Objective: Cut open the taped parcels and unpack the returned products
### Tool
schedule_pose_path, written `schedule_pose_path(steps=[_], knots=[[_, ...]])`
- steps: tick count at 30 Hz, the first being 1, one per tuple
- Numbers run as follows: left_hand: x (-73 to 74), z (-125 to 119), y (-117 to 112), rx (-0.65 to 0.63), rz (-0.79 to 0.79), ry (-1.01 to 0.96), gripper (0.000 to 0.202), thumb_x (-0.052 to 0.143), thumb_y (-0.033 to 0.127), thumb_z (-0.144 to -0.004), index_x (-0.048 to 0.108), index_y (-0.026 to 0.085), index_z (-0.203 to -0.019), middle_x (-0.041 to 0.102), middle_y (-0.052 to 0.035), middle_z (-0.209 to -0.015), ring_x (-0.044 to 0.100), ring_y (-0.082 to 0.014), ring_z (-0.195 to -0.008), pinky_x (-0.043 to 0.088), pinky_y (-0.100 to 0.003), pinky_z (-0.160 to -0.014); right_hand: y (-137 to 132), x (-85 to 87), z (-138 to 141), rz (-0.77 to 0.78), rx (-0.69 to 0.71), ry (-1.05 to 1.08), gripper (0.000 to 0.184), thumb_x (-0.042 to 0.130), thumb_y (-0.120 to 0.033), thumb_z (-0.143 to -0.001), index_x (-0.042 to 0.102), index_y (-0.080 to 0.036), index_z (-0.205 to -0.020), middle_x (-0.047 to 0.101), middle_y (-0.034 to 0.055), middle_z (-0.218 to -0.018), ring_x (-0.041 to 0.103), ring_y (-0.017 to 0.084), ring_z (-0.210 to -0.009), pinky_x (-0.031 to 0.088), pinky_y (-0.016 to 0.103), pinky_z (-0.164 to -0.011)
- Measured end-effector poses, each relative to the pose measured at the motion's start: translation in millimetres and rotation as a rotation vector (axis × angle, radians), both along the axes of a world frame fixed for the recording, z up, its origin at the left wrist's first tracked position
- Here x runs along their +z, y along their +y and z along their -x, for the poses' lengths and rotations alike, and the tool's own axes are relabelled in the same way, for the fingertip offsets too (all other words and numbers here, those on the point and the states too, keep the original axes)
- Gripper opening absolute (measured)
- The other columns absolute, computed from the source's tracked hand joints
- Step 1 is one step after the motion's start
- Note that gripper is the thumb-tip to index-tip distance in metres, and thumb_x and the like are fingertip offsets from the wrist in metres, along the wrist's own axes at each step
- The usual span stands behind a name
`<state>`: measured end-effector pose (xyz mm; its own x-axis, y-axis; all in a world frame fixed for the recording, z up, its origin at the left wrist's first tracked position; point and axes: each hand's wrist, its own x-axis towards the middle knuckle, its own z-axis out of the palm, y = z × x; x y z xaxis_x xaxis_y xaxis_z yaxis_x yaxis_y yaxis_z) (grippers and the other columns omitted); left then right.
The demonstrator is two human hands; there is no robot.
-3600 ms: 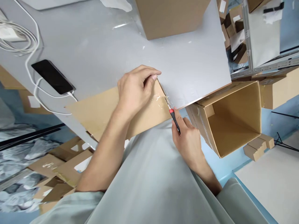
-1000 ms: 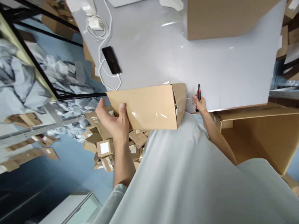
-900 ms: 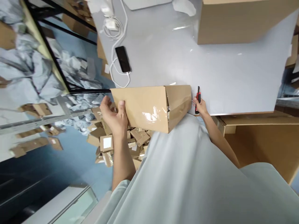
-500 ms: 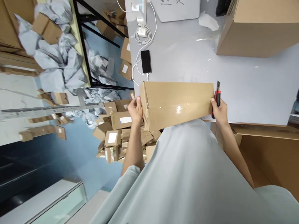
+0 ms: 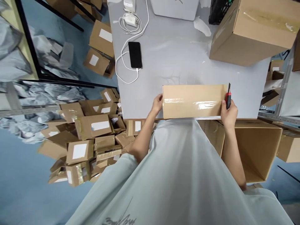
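A long taped cardboard box (image 5: 193, 101) lies on the grey table (image 5: 168, 62) at its near edge, in front of me. My left hand (image 5: 157, 104) grips the box's left end with curled fingers. My right hand (image 5: 229, 112) is at the box's right end, closed round a red and black utility knife (image 5: 228, 98) that points away from me along the box's end.
A black phone (image 5: 135, 54) on a white cable lies at the table's left. A large closed carton (image 5: 248, 31) stands at the back right. An open carton (image 5: 255, 150) sits on the floor to my right. Several small boxes (image 5: 89, 131) are piled on the floor left.
The box has been turned from standing off the table's left edge to lying flat and square at the near edge. My left hand moved to its left end, my right hand with the knife to its right end.
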<state>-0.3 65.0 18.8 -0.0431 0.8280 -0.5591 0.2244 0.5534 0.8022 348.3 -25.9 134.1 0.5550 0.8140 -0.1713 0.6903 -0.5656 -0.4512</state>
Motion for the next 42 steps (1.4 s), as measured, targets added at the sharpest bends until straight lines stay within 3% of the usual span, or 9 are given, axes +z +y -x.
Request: schedule_pose_path(steps=[3, 6, 8, 11, 15, 18, 20, 27, 42], knots=[[8.7, 31.6, -4.5, -0.042, -0.132, -0.058, 0.052, 0.073, 0.063, -0.103, 0.076, 0.021, -0.134, 0.076, -0.0149, -0.147, 0.072, -0.0319, -0.138, 0.058, -0.051, -0.121, -2.9, 6.8, 0.7, -0.027, 0.007, -0.121, 0.053, 0.046, -0.059, -0.109, 0.075, -0.016, -0.121, 0.074, 0.0161, -0.101, 0.069, 0.032, -0.092, 0.055, 0.049, -0.091], [36.8, 53.1, -16.8, -0.149, -0.356, -0.087, 0.069, 0.077, 0.072, -0.096, 0.068, 0.029, -0.150, 0.067, -0.0127, -0.161, 0.064, -0.0341, -0.152, 0.057, -0.053, -0.122, -3.3, 28.3, 3.5, -0.107, 0.045, -0.274, 0.054, 0.049, -0.054, -0.110, 0.073, -0.013, -0.135, 0.071, 0.0219, -0.120, 0.072, 0.038, -0.111, 0.055, 0.055, -0.100], [56.6, 56.9, -24.3, -0.247, -0.424, -0.052, 0.072, 0.082, 0.068, -0.094, 0.065, 0.033, -0.155, 0.062, -0.0113, -0.167, 0.058, -0.0353, -0.157, 0.057, -0.054, -0.122, 1.0, 48.7, 14.1, -0.079, 0.123, -0.272, 0.052, 0.049, -0.054, -0.111, 0.073, -0.015, -0.135, 0.072, 0.0188, -0.115, 0.074, 0.036, -0.106, 0.057, 0.053, -0.097], [72.3, 51.4, -30.9, -0.319, -0.426, -0.010, 0.068, 0.086, 0.052, -0.093, 0.064, 0.033, -0.155, 0.065, -0.0100, -0.157, 0.066, -0.0325, -0.144, 0.062, -0.051, -0.116, 14.8, 77.9, 45.1, 0.040, 0.290, -0.145, 0.048, 0.052, -0.055, -0.112, 0.068, -0.021, -0.142, 0.076, 0.0099, -0.102, 0.074, 0.028, -0.083, 0.057, 0.041, -0.081], [69.1, 40.8, -35.3, -0.336, -0.376, -0.003, 0.064, 0.085, 0.035, -0.091, 0.065, 0.031, -0.151, 0.069, -0.0077, -0.142, 0.074, -0.0281, -0.124, 0.065, -0.046, -0.108, 39.0, 101.6, 94.5, 0.197, 0.682, -0.117, 0.039, 0.050, -0.050, -0.116, 0.068, -0.024, -0.140, 0.082, 0.0082, -0.105, 0.073, 0.024, -0.079, 0.050, 0.034, -0.073], [64.1, 38.9, -35.4, -0.365, -0.394, -0.018, 0.070, 0.085, 0.035, -0.092, 0.061, 0.032, -0.157, 0.065, -0.0083, -0.149, 0.070, -0.0301, -0.133, 0.064, -0.047, -0.113, 56.5, 110.5, 125.0, 0.361, 0.984, -0.183, 0.041, 0.042, -0.046, -0.120, 0.071, -0.023, -0.138, 0.084, 0.0109, -0.118, 0.076, 0.025, -0.090, 0.044, 0.032, -0.071], [61.9, 40.5, -33.1, -0.399, -0.428, -0.036, 0.069, 0.085, 0.040, -0.094, 0.061, 0.033, -0.159, 0.060, -0.0097, -0.158, 0.064, -0.0326, -0.144, 0.060, -0.050, -0.120, 67.2, 114.8, 141.3, 0.487, 1.084, -0.269, 0.045, 0.039, -0.046, -0.122, 0.071, -0.023, -0.142, 0.083, 0.0112, -0.122, 0.076, 0.026, -0.090, 0.039, 0.032, -0.068], [55.2, 47.1, -24.0, -0.488, -0.416, -0.100, 0.065, 0.083, 0.053, -0.099, 0.064, 0.033, -0.157, 0.047, -0.0124, -0.174, 0.046, -0.0398, -0.165, 0.046, -0.060, -0.134, 93.4, 124.0, 174.0, 0.783, 1.155, -0.524, 0.048, 0.034, -0.045, -0.124, 0.069, -0.021, -0.146, 0.082, 0.0137, -0.120, 0.074, 0.027, -0.088, 0.028, 0.034, -0.067], [52.5, 49.0, -22.4, -0.500, -0.324, -0.186, 0.067, 0.085, 0.045, -0.098, 0.060, 0.038, -0.160, 0.042, -0.0091, -0.178, 0.044, -0.0378, -0.166, 0.049, -0.058, -0.132, 113.1, 131.7, 191.8, 0.927, 1.201, -0.569, 0.044, 0.037, -0.041, -0.124, 0.065, -0.022, -0.152, 0.082, 0.0136, -0.120, 0.078, 0.028, -0.091, 0.032, 0.036, -0.068]])
